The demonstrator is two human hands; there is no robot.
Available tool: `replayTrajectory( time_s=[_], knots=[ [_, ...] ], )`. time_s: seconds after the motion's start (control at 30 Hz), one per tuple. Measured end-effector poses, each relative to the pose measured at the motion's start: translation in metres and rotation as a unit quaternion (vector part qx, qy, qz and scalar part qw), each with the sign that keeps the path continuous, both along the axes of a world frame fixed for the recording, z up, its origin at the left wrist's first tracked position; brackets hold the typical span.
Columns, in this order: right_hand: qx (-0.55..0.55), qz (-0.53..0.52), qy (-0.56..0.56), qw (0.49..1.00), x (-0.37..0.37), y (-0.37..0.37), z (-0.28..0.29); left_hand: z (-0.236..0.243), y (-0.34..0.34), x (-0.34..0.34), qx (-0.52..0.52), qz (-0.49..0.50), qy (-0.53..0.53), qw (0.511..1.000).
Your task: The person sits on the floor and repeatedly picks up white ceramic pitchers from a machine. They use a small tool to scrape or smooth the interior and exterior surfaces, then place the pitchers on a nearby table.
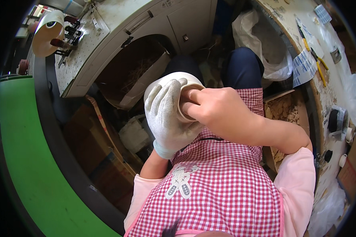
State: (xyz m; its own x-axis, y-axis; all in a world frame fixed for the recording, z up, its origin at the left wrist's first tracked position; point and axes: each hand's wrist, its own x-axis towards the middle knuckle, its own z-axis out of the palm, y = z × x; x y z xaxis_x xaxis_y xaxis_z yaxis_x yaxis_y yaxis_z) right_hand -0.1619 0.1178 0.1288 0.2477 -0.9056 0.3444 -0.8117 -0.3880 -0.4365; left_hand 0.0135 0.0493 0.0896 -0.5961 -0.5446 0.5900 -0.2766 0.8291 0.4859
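Observation:
In front of my lap I hold a white hollow round shell (178,75), its open end tilted toward the right. My left hand (162,106), in a grey-white knitted glove with a light blue cuff, wraps round its near side. My bare right hand (221,106) reaches into the opening with bent fingers. The fingertips are inside the shell, so what they pinch or touch is hidden.
At far left, a similar white shell (47,37) sits by black clamps beside a green surface (23,158). A cardboard box (144,85) lies below the bench. On the right worktable (300,15) lie yellow-handled pliers (320,65); a white plastic bag (279,73) hangs beside it.

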Motion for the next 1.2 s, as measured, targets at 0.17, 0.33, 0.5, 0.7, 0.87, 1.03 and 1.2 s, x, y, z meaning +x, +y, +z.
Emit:
replayTrajectory(
  time_s=[0.17, 0.33, 0.5, 0.7, 0.87, 1.03, 1.2],
  knots=[
    [-0.047, -0.018, 0.005, 0.999, 0.004, -0.001, -0.003, 0.002, -0.002, 0.000, -0.006, 0.009, 0.013, 1.000],
    [0.017, 0.041, 0.026, 0.999, -0.008, -0.013, -0.002, 0.000, -0.001, 0.000, -0.020, -0.001, 0.000, 1.000],
    [0.209, 0.171, -0.042, 0.962, -0.040, -0.018, 0.025, 0.001, 0.004, 0.002, -0.014, -0.011, -0.016, 1.000],
    [0.097, 0.055, -0.064, 0.992, -0.012, -0.011, 0.012, 0.000, -0.019, -0.002, -0.005, -0.023, 0.024, 0.999],
    [0.050, -0.179, -0.302, 0.935, -0.054, 0.010, -0.005, 0.000, -0.036, 0.028, 0.201, 0.078, 0.194, 0.957],
    [0.100, -0.188, -0.374, 0.903, -0.112, 0.017, 0.007, -0.019, -0.039, 0.045, 0.656, 0.025, 0.090, 0.749],
    [-0.106, -0.176, 0.007, 0.979, -0.101, -0.022, 0.036, -0.066, -0.030, 0.019, 0.743, -0.192, 0.342, 0.542]
  ],
)
